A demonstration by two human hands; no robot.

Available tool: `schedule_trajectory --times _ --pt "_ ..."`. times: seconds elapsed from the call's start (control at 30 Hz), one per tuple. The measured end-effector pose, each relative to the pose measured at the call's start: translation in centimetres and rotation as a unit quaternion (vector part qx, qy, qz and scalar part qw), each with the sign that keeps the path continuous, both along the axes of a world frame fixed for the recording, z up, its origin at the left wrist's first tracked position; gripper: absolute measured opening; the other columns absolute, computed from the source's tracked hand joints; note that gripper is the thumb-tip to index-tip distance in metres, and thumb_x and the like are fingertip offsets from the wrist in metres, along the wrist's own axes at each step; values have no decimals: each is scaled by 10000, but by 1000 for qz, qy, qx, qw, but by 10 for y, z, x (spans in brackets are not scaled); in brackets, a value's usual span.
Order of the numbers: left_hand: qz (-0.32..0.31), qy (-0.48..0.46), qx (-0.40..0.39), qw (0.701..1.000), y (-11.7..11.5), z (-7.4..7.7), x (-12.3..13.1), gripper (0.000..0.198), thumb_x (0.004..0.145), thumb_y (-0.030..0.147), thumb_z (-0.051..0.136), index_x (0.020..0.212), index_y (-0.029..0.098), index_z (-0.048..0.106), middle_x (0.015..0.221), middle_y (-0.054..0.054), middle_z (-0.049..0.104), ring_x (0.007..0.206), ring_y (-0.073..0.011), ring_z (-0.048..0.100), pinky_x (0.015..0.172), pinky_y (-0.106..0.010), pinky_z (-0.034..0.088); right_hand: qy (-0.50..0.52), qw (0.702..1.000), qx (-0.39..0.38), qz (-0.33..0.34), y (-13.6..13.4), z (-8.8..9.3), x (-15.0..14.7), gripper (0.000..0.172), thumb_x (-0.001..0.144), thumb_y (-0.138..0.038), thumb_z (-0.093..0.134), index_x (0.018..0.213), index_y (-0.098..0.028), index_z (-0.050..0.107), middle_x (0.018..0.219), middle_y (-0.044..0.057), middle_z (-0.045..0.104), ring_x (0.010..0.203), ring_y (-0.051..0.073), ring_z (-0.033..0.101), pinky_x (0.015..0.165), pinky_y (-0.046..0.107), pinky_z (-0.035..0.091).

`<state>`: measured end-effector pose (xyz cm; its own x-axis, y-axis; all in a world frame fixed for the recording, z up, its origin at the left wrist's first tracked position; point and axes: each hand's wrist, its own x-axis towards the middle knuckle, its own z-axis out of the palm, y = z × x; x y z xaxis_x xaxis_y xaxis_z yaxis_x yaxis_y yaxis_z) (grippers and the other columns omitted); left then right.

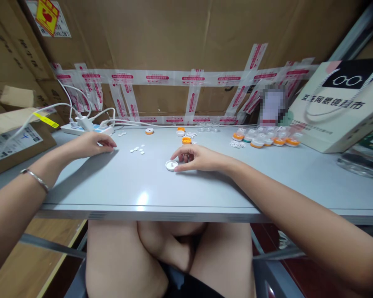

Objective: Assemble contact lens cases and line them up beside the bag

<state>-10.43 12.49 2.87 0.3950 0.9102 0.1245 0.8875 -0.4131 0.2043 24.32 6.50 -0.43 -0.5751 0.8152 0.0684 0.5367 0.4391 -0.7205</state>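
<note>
My right hand (195,159) grips a white round cap (171,166) by its rim, thumb and fingertips around it. The cap lies at the table top, its hollow side up, and a small pale piece shows inside. To the left, my left hand (95,145) hovers low over the table with fingertips and thumb pressed close together; whatever may be between them is too small to make out. Several small white discs (136,149) are scattered just right of that hand. Beyond my right hand are an orange ring-shaped cap (186,141) and small white printed pieces (191,135).
Clear domed pieces with orange bases (257,142) are grouped at the back right. Behind my left hand lies a power strip (104,129) with white cables. An open cardboard box (21,136) stands left; a paper bag (338,107) and a clear bottle (365,155) stand right.
</note>
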Motion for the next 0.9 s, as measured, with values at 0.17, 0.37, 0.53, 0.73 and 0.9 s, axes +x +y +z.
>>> schedule_trajectory --times 0.17,0.37,0.53,0.73,0.9 --pt "11 25 8 1000 7 -2 -1 391 696 531 594 836 179 695 789 -31 726 709 -182 594 672 -284 456 -7 1000 6 2 2 -1 0 381 684 -378 742 991 -161 680 809 4 515 706 116 461 624 242 377" --pt "-20 46 23 998 14 -6 -6 420 758 546 522 818 179 718 867 -56 737 772 -199 624 757 -307 465 -18 1000 15 7 1 0 -1 343 703 -358 728 995 -185 674 871 24 553 761 132 488 669 251 402" --pt "-47 77 39 995 12 -7 -6 365 777 482 494 767 194 719 849 -50 729 763 -204 621 756 -310 460 -25 999 19 7 0 1 -1 351 704 -376 725 996 -187 675 866 29 555 759 140 493 671 261 413" --pt "-70 117 73 988 2 -8 -2 276 803 324 444 762 209 691 871 -47 705 768 -194 588 757 -293 442 -29 999 18 -2 -1 3 -2 339 706 -379 722 989 -198 682 865 29 560 746 138 503 658 261 420" --pt "-89 105 98 986 0 -10 0 217 771 318 491 692 213 664 770 -44 683 715 -179 572 743 -276 441 -29 999 20 2 -1 3 -2 350 702 -377 727 994 -190 680 873 28 566 746 134 501 660 256 422"
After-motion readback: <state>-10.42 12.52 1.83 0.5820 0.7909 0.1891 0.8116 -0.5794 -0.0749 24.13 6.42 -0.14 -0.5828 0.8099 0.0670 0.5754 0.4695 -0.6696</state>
